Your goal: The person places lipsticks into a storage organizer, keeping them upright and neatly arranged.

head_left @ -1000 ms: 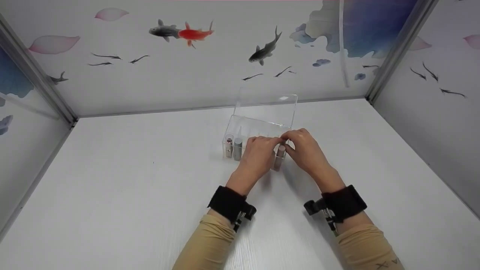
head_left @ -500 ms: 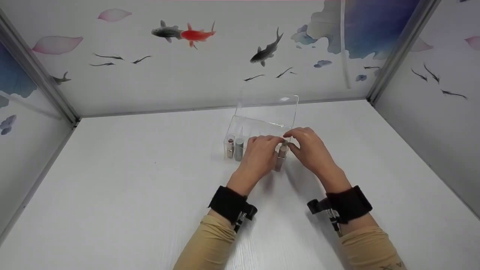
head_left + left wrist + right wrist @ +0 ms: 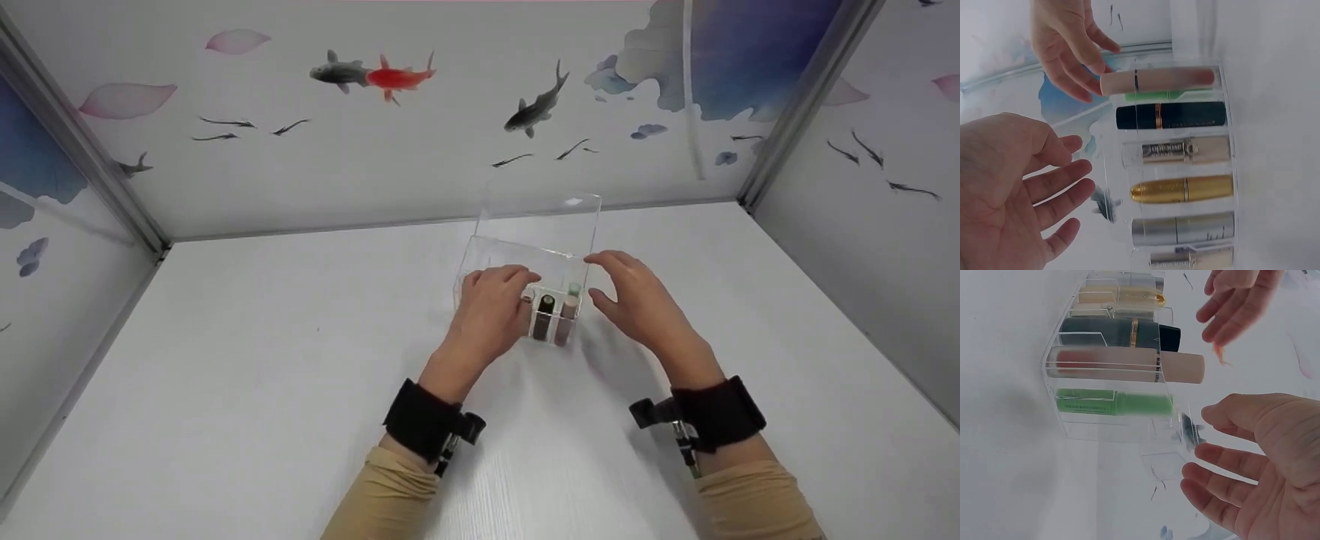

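Observation:
A clear lidded organizer box [image 3: 517, 244] stands on the table with its lid raised. My left hand [image 3: 487, 311] hovers over its left part with fingers loosely spread, holding nothing. My right hand [image 3: 637, 304] is beside its right end, thumb and fingers apart and bare. A green tube [image 3: 1112, 403] stands in the back row at the right end. In front of it is a pink tube [image 3: 1157, 80], then a black tube [image 3: 1171, 115], a clear-capped lipstick [image 3: 1179, 151], a gold tube [image 3: 1182, 188] and a silver tube [image 3: 1182, 229]. Another clear-capped lipstick [image 3: 1207, 260] ends the row.
The white table [image 3: 262, 390] extends around the box. A back wall [image 3: 420, 157] printed with fish rises behind it, and side panels [image 3: 885, 247] flank the table. Each wrist wears a black strap [image 3: 424, 420] with a small camera.
My left hand has drawn away leftward from the right end of the box, uncovering the black and green tubes. My right hand has shifted right, its thumb and fingers spreading apart.

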`<state>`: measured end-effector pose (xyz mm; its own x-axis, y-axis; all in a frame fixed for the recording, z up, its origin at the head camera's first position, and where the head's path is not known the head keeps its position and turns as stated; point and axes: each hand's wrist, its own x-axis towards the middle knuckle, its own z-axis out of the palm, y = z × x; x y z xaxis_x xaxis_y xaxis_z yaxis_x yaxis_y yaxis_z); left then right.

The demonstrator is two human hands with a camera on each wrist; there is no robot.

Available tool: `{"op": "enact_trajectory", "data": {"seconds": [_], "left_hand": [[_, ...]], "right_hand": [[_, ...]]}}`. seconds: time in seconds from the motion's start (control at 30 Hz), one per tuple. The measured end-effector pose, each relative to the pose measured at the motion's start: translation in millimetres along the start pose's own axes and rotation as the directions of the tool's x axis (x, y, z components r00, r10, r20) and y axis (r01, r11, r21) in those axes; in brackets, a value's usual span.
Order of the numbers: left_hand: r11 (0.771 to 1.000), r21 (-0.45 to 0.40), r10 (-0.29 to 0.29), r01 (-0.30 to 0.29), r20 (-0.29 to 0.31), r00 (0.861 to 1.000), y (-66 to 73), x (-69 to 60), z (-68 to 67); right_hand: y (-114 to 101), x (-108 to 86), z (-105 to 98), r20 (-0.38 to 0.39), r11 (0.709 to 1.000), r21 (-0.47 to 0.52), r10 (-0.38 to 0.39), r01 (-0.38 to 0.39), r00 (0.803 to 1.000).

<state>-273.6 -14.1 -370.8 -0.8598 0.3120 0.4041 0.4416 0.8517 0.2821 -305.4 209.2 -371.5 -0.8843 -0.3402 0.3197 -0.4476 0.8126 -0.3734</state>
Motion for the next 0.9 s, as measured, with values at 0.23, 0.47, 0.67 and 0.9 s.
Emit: {"op": "enact_trajectory", "data": {"seconds": [0.23, 0.47, 0.67, 0.9], "left_hand": [[0.997, -0.001, -0.072, 0.072, 0.006, 0.997, -31.6, -15.6, -7.9], [0.987, 0.033, -0.157, 0.156, 0.038, 0.987, -65.1, -27.8, -15.5], [0.972, 0.032, -0.234, 0.231, 0.116, 0.965, -83.3, -39.1, -26.6], [0.935, 0.052, -0.352, 0.35, 0.247, 0.903, -105.2, -58.5, -37.7]], "right_hand": [[7, -8.0, -4, 0.032, 1.0, 0.015, 0.021, -0.022, 0.999], [21, -20.9, -9, 0.095, 1.0, -0.005, 0.005, -0.004, 0.995], [33, -31.5, -13, 0.149, 0.999, 0.011, 0.046, -0.048, 0.988], [36, -40.2, -9, 0.227, 0.997, -0.036, 0.08, -0.073, 0.971]]}}
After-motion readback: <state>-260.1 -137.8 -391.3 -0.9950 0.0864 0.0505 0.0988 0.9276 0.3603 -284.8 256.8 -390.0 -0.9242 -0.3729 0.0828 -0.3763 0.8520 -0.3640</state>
